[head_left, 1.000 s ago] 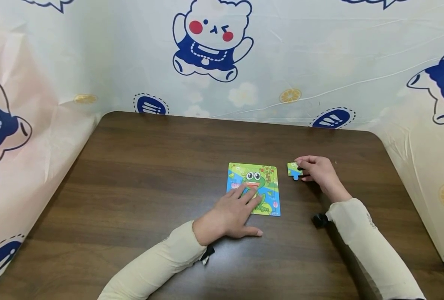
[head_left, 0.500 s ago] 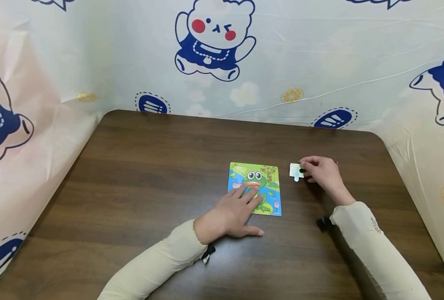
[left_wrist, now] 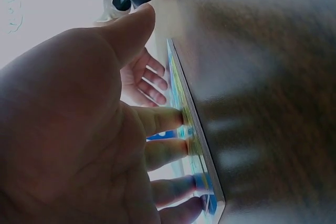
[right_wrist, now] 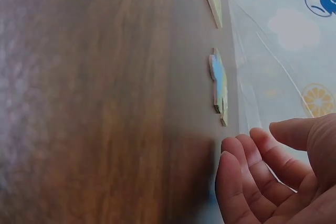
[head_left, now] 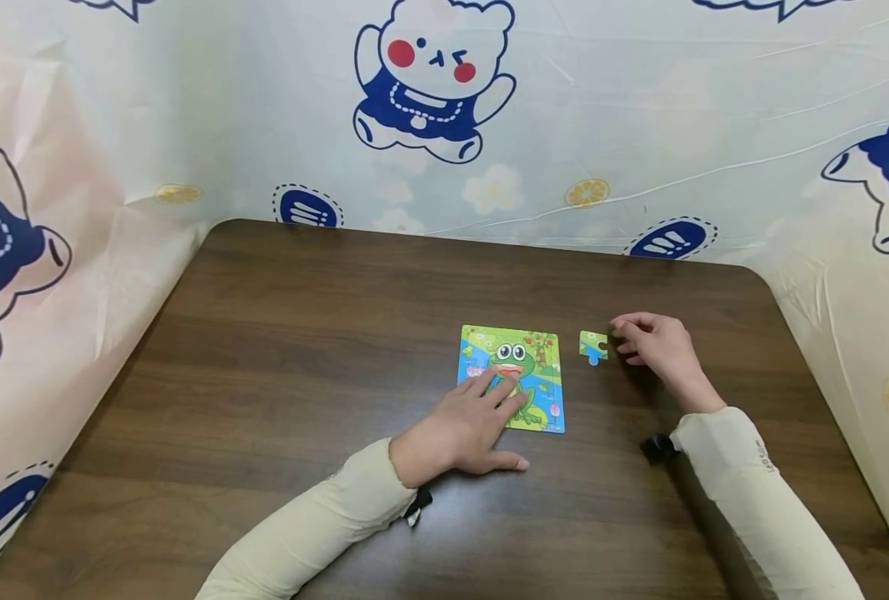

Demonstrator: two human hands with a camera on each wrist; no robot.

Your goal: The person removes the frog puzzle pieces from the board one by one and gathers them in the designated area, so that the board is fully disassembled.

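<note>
A square frog puzzle (head_left: 543, 379) in green and blue lies on the wooden table. Spread fingers of my left hand (head_left: 461, 429) rest on it and cover its lower left part. The left wrist view has those fingertips on the face of the puzzle (left_wrist: 181, 90), seen nearly edge-on. To the right of the puzzle is one loose jigsaw piece (head_left: 591, 343), green and blue, with a rounded tab and a notch. My right hand (head_left: 657, 346) hovers just right of that piece, holding nothing. From the right wrist, the fingers look loosely bent, apart from the piece (right_wrist: 218, 80).
The brown wooden table (head_left: 302, 350) has rounded far corners. Behind and beside it hangs a pale curtain (head_left: 264, 108) printed with cartoon bears. A black wrist device (head_left: 657, 448) sits under the right sleeve (head_left: 744, 475).
My right hand has let go of the loose jigsaw piece and drawn back to the right. The piece now lies by itself, and my left hand stays on the puzzle.
</note>
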